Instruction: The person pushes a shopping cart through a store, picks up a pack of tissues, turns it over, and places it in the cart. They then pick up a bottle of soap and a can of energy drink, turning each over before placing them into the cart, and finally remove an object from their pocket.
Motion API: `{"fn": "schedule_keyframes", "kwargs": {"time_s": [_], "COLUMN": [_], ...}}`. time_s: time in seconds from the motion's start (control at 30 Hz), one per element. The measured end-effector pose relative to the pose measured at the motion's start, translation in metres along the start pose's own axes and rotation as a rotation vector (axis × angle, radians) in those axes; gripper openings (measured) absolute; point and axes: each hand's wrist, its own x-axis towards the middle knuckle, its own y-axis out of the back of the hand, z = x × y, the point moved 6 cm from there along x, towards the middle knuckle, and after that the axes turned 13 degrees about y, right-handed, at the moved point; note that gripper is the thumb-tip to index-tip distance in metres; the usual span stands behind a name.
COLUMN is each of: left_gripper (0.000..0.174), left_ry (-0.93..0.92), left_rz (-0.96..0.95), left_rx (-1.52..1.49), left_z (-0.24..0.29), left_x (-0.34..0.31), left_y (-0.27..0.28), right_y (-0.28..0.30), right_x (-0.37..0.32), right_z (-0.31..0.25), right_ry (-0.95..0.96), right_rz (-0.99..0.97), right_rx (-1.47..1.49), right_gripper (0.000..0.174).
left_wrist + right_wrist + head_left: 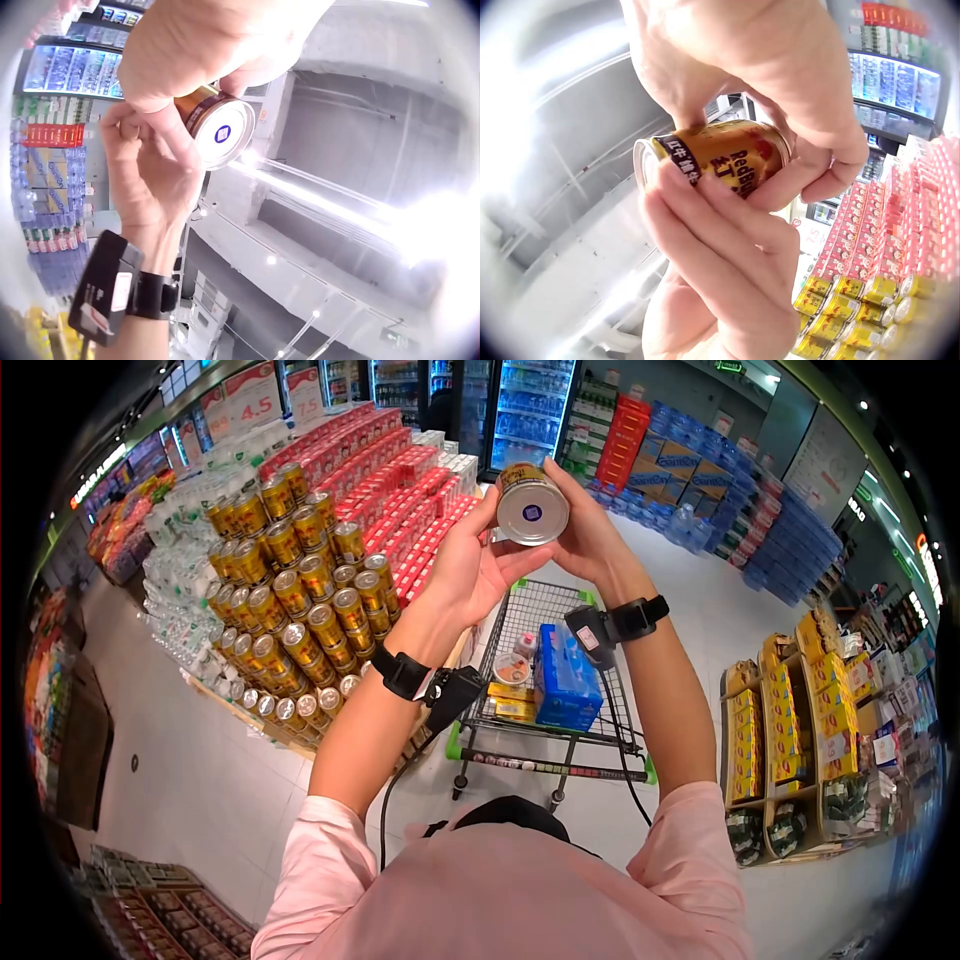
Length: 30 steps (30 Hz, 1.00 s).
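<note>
Up in front of me, both hands hold a gold Red Bull can (533, 510), its flat silver end with a small blue-purple mark turned toward the head camera. My left hand (458, 565) is on its left side, fingers stretched along the can in the right wrist view. My right hand (597, 528) grips it from the other side. The right wrist view shows the lettering on the can (742, 157), lying on its side between the fingers. Below the hands stands a shopping cart (505, 618) carrying a blue pack (566, 680), a round tub (511, 668) and yellow boxes (513, 703).
To the left rises a stepped stack of gold cans (290, 595), backed by red-and-pink cartons (375, 485) and clear bottles (190, 540). Shelves with yellow boxes (790, 715) stand at the right. Bottled-water packs (680, 480) and lit fridges (530, 410) line the back.
</note>
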Motion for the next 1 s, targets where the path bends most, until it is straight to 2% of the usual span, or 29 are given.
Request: {"fn": "schedule_keyframes", "kwargs": {"time_s": [0.03,0.17,0.27,0.3,0.4,0.43,0.53,0.63,0.73,0.87,1.0], "left_gripper": [0.05,0.051,0.052,0.051,0.052,0.046,0.049,0.051,0.048,0.044,0.045], "left_ry": [0.038,-0.096,-0.138,-0.106,-0.139,-0.106,-0.035,-0.013,0.096,0.174,0.172], "left_rz": [-0.016,0.253,0.17,0.132,-0.169,-0.305,-0.54,-0.566,-0.619,-0.648,-0.601], "left_rx": [0.027,0.471,0.612,0.6,0.122,-0.112,-0.436,-0.514,-0.575,-0.624,-0.614], "left_z": [0.0,0.009,0.014,0.015,0.01,0.004,-0.01,-0.02,-0.029,-0.041,-0.047], "left_x": [-0.004,-0.015,-0.016,-0.022,-0.022,-0.023,-0.031,-0.036,-0.039,-0.041,-0.045], "left_y": [0.0,0.009,0.003,-0.002,0.003,0.001,-0.012,-0.01,-0.004,0.004,0.011], "right_y": [0.0,-0.015,-0.027,-0.026,-0.026,-0.027,-0.044,-0.053,-0.052,-0.052,-0.049], "right_x": [0.0,-0.013,-0.02,-0.019,-0.023,-0.027,-0.032,-0.036,-0.042,-0.05,-0.057], "right_z": [-0.003,-0.032,-0.049,-0.05,-0.051,-0.049,-0.041,-0.041,-0.042,-0.039,-0.033], "right_ry": [0.016,0.068,0.108,0.155,0.157,0.089,0.165,0.188,0.029,-0.025,-0.091], "right_rz": [0.013,-0.02,-0.063,-0.065,-0.152,-0.185,-0.131,-0.099,-0.064,-0.02,-0.012], "right_rx": [-0.081,-0.673,-0.929,-0.947,-0.554,-0.504,-0.384,-0.508,-0.714,-0.795,-0.819], "right_gripper": [0.053,0.066,0.072,0.069,0.064,0.059,0.059,0.059,0.054,0.058,0.059]}}
